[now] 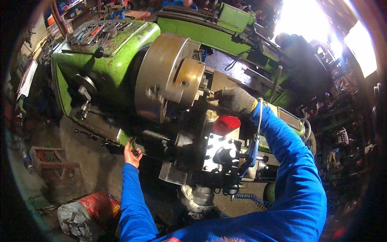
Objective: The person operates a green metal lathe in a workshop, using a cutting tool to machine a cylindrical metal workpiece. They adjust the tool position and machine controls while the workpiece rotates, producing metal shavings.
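Note:
A green metal lathe stands before me, its large steel chuck gripping a round brass-coloured workpiece. My right hand, in a grey work glove, reaches to the workpiece's right face. Its fingers are bent and dark at the tips; what they hold is too unclear to name. Low on the machine's front, my bare left hand has its fingers around the dark knob of a lever. Below my right hand are a red rounded object and the square tool post.
A blue air blow gun with a long metal nozzle rests beside the tool post, near a coiled blue hose. Hand tools lie on the headstock. A red and grey sack sits on the floor at lower left.

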Demonstrator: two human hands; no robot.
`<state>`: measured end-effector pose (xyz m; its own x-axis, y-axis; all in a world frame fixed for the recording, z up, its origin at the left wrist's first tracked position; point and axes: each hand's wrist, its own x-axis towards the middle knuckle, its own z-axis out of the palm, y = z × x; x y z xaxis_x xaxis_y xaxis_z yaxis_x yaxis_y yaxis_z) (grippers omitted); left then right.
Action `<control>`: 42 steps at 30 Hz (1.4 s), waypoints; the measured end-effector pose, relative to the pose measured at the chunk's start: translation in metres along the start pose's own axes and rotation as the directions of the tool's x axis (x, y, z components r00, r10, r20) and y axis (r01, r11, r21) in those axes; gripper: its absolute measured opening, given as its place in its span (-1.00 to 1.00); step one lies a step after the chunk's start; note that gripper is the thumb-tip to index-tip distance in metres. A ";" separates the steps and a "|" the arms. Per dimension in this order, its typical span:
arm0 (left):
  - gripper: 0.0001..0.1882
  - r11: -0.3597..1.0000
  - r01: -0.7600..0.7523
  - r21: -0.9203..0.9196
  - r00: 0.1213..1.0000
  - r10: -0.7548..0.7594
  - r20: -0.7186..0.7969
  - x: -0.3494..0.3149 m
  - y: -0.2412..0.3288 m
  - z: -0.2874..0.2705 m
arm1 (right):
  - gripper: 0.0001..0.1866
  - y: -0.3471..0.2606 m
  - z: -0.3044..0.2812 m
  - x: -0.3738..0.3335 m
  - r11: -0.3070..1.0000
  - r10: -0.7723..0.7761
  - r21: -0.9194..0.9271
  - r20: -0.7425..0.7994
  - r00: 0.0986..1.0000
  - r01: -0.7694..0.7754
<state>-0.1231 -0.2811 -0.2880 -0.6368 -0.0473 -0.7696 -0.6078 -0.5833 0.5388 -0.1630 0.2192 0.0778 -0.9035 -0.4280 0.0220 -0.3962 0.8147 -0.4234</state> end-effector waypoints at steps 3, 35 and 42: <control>-0.01 1.000 0.006 -0.014 0.999 -0.007 -0.050 -0.002 -0.002 0.009 | -0.77 0.016 -0.016 0.000 0.792 0.342 0.576 -0.142 0.929 -0.204; -0.29 0.096 0.469 0.878 0.881 0.023 -0.473 -0.379 -0.245 -0.274 | -0.75 0.154 0.012 0.174 0.858 -0.057 -0.508 0.059 0.997 0.079; -0.32 0.124 0.409 0.904 0.908 0.043 -0.417 -0.375 -0.251 -0.272 | -0.60 0.118 -0.002 0.128 0.968 0.145 -0.203 -0.042 0.989 -0.150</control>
<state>0.3970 -0.3376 -0.2282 -0.4066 -0.4064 -0.8182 -0.7650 0.6410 0.0618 -0.3261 0.2616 0.0326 -0.9573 -0.2890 -0.0017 -0.2810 0.9321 -0.2287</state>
